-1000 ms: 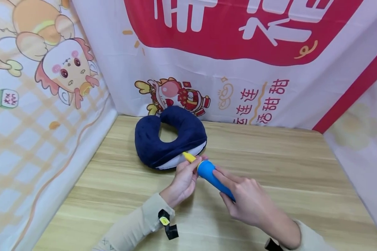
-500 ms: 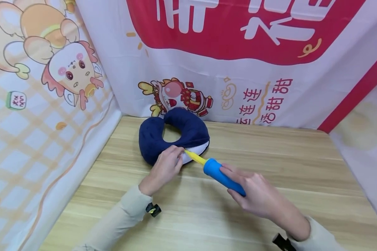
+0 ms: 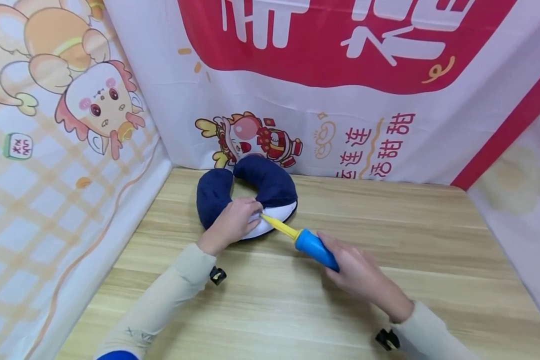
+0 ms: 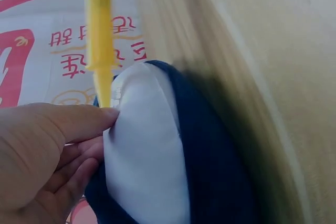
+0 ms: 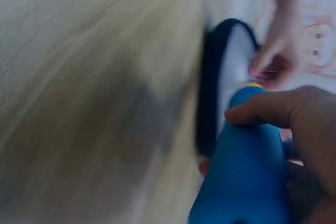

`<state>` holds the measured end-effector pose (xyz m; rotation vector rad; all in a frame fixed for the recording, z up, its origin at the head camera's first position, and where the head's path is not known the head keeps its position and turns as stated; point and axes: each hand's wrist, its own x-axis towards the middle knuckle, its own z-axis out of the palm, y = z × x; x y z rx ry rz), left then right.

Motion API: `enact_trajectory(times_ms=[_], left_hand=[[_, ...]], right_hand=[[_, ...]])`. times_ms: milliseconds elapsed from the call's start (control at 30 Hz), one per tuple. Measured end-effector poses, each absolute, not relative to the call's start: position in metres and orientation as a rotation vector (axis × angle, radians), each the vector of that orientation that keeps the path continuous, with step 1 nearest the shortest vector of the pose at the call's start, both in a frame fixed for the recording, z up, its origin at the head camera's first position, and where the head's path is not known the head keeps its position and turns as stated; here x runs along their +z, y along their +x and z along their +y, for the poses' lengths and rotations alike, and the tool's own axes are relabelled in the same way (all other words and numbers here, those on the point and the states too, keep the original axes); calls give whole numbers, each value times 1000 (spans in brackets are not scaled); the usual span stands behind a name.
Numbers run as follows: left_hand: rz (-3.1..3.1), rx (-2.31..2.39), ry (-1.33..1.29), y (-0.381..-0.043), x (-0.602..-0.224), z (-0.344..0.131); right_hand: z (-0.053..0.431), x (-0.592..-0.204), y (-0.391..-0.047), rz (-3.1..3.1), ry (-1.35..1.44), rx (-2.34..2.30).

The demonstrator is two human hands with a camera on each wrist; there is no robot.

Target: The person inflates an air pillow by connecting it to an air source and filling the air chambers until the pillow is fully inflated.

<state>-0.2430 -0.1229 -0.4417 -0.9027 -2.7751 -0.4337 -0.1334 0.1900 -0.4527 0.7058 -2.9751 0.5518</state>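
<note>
A navy U-shaped neck pillow lies at the back of the table, its cover drawn back from a white inner lining. At that white part my left hand pinches the edge between thumb and fingers. My right hand grips a blue hand pump by its barrel. The pump's yellow nozzle points down at the white lining, its tip right by my left thumb. Whether the tip sits inside an opening cannot be seen, since the fingers cover the spot.
The wood-grain table spreads out in front and to the right. Printed cloth walls stand behind the pillow, with another cloth wall at the left. Both sleeves carry a small black wrist device.
My left hand has moved from the pump's nozzle to the pillow's white part. More white lining shows now. The pump's nozzle has been brought to the left fingers.
</note>
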Motion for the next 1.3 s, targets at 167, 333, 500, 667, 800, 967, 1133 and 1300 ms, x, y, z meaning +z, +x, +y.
enact_trajectory(times_ms=[167, 333, 500, 667, 800, 967, 1133, 1300], left_hand=[[-2841, -449, -980, -254, -437, -124], [-2846, -499, -1011, -258, -435, -126], [-2871, -485, -1046, -260, -435, -125], [-2898, -413, -1095, -264, -434, -123], [-2858, -271, -1167, -264, -434, -121], [-2662, -162, -1264, -262, -444, -123], [-2528, -256, -1312, -258, -452, -127], [-2461, -343, -1385, -255, -453, -126]], right_hand=[[173, -476, -153, -2910, 695, 573], [151, -478, -170, -2896, 678, 629], [132, -480, -182, -2902, 601, 707], [127, -485, -191, -2854, 579, 769], [132, -483, -194, -2810, 612, 712], [140, -466, -199, -2788, 732, 543], [151, -444, -204, -2816, 828, 429], [178, -434, -208, -2799, 941, 515]])
